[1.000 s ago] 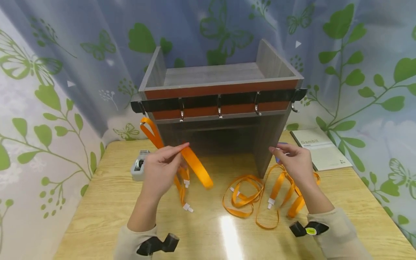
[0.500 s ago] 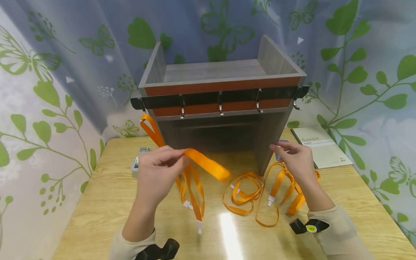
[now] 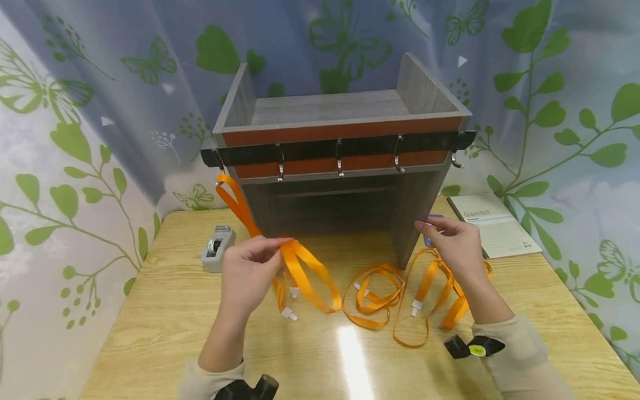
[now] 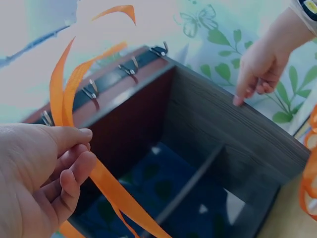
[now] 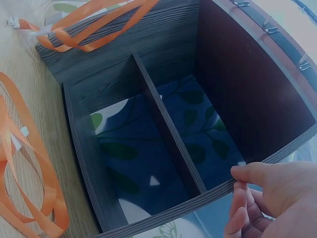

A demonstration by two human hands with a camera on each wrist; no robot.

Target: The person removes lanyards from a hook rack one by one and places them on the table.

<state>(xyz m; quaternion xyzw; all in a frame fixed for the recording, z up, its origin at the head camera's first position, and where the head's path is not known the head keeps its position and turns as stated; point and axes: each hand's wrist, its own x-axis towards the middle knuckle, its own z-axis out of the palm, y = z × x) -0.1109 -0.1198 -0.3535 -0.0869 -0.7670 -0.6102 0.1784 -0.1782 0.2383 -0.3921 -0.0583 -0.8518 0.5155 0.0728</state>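
Observation:
My left hand (image 3: pixel 252 272) pinches an orange lanyard (image 3: pixel 315 278) between thumb and fingertips, its loop spread to the right. Another orange lanyard (image 3: pixel 235 200) hangs from the leftmost hook of the black hook rail (image 3: pixel 310 153) on a grey wooden shelf unit (image 3: pixel 325 111). Behind my left hand its lower part is hidden; white clips (image 3: pixel 288 314) dangle below. My right hand (image 3: pixel 457 244) is by the unit's right side panel, fingers loosely curled around nothing. In the right wrist view, the thumb lies close to the panel edge (image 5: pixel 218 191); whether it touches, I cannot tell.
Several orange lanyards (image 3: pixel 375 300) lie in loose coils on the wooden table (image 3: pixel 165 333), below and beside my right hand. A grey tape dispenser (image 3: pixel 218 250) stands left of the unit. At the right lies a notebook (image 3: pixel 500 228), with a blue object (image 3: pixel 434 222) behind my right hand.
The lanyard in my left hand has gone from a flat strip to an open loop. My left hand has shifted slightly lower and to the right. My right hand has hardly moved.

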